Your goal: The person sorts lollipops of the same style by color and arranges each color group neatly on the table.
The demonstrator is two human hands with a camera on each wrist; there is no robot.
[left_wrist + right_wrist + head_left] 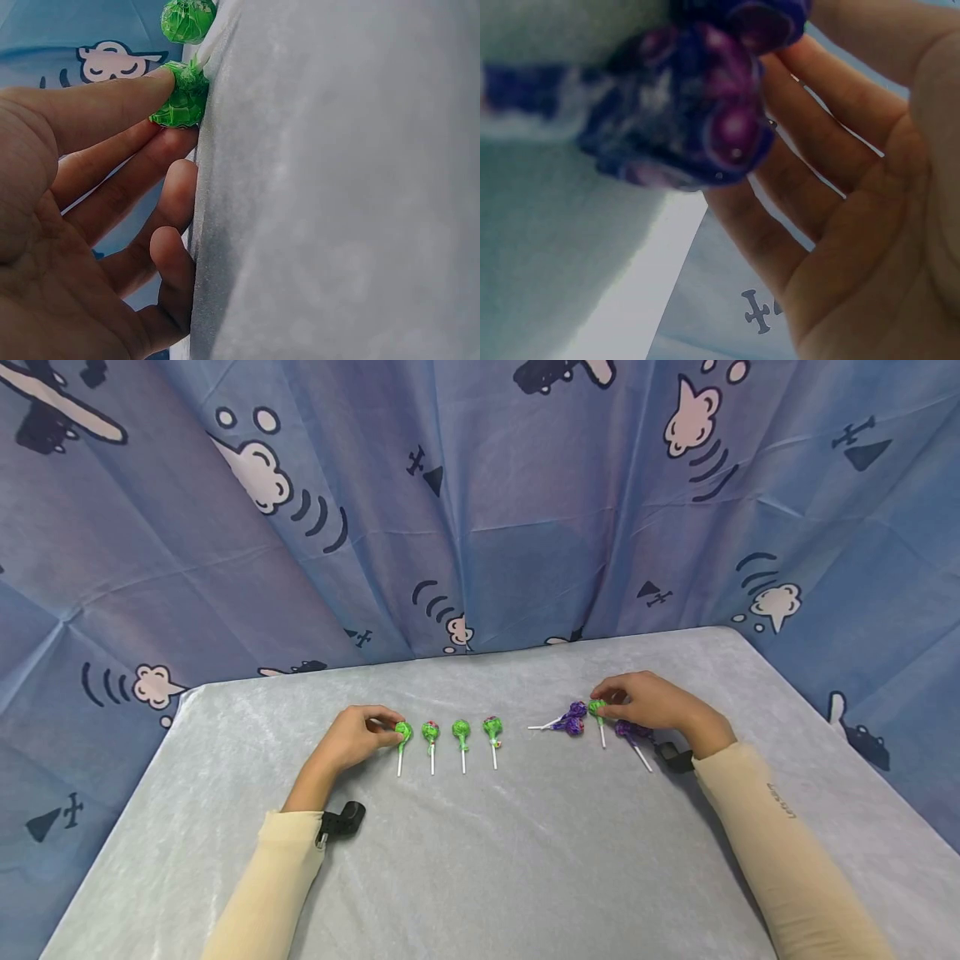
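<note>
My left hand [354, 739] pinches the head of a green-wrapped lollipop [403, 732] between thumb and fingers; the same lollipop [184, 101] shows up close in the left wrist view. To its right, three more green lollipops [461, 729] lie in a row, white sticks toward me. My right hand [651, 700] holds another green lollipop [597, 707] by its head, stick pointing down toward the near side. Purple lollipops [573, 726] lie just left of that hand, and purple ones [624, 728] lie partly under it. In the right wrist view, purple heads [682, 112] hide the fingertips.
A pale grey cloth covers the table [510, 860]. Behind it hangs a blue patterned curtain [525, 560]. Each wrist wears a small black camera, the left one [345, 820] close above the tabletop.
</note>
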